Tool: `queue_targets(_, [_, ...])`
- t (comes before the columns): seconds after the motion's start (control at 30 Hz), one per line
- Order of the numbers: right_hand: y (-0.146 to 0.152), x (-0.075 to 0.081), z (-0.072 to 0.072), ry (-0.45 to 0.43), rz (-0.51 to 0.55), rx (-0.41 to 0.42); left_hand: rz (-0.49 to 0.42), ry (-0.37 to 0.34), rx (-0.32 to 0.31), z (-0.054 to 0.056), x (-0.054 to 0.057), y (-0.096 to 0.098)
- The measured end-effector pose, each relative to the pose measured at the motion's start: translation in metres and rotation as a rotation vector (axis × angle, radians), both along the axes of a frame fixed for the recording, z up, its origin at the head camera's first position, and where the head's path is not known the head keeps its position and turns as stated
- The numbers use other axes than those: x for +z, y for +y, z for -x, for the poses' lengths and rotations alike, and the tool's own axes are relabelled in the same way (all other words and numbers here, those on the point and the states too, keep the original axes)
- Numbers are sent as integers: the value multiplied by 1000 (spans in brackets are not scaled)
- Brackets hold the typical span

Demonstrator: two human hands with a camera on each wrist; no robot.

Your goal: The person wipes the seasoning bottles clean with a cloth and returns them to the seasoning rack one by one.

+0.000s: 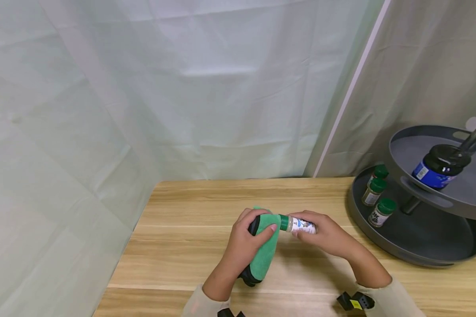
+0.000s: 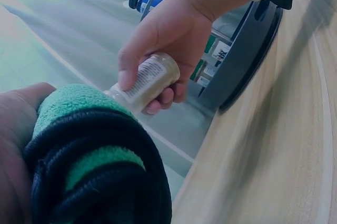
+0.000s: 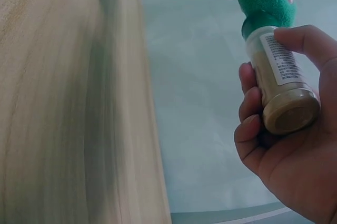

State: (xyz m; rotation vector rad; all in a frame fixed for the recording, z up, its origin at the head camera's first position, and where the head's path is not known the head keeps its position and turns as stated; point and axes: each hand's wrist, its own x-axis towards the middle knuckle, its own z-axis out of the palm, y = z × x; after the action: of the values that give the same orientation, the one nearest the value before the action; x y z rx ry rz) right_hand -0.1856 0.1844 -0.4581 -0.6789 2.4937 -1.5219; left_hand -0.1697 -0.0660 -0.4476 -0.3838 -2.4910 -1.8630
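Observation:
My left hand (image 1: 243, 240) grips a folded green cloth (image 1: 266, 255) with black edging, which hangs down below the fingers. In my right hand (image 1: 323, 231) lies a spice jar (image 1: 303, 225) on its side, its green cap (image 1: 284, 223) pointing left against the cloth. The right wrist view shows light brown powder in the clear jar (image 3: 279, 77) and a printed label (image 3: 281, 61), with thumb and fingers curled round it. Both hands are held above the wooden table. Close up in the left wrist view, the cloth (image 2: 79, 98) appears in several layers and hides the cap.
A grey two-tier round tray (image 1: 416, 251) stands at the table's right. Its lower tier holds several green-capped spice jars (image 1: 381, 212); a dark jar with a blue label (image 1: 436, 171) sits on the upper tier. Pale curtains (image 1: 230, 110) hang behind the wooden table (image 1: 182, 246).

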Motion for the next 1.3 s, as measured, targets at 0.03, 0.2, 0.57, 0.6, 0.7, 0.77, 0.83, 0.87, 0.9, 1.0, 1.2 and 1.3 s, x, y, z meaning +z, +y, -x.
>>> queue_targets(0.03, [0, 0, 0, -3, 7, -7, 2, -1, 0, 0, 0, 0])
queue_targets(0.2, [1, 3, 0, 16, 24, -22, -15, -3, -2, 0, -1, -1])
queue_targets(0.57, [2, 11, -4, 19, 79, 13, -30, -14, 6, 2, -1, -2])
queue_targets(0.6, [2, 12, -4, 22, 85, 23, -30, -15, 8, 2, 0, -2])
queue_targets(0.7, [2, 13, -5, 27, 99, 58, -30, -12, 14, 3, 0, -3])
queue_targets(0.77, [2, 12, -5, 23, 102, 83, -29, -9, 20, 3, 0, -3])
queue_targets(0.83, [2, 12, -5, 16, 99, 112, -28, -5, 27, 3, 0, -3])
queue_targets(0.87, [1, 11, -5, 13, 97, 126, -28, -4, 29, 3, 0, -3])
queue_targets(0.9, [1, 11, -5, 13, 95, 139, -28, -3, 31, 2, 0, -3])
queue_targets(1.0, [0, 9, -5, 8, 94, 168, -30, -1, 36, 2, 0, -3])
queue_targets(1.2, [-1, 4, -4, 24, 83, 213, -24, 7, 36, 2, 0, -3])
queue_targets(1.3, [-3, 1, -4, 40, 73, 230, -20, 7, 34, 2, -1, -3])
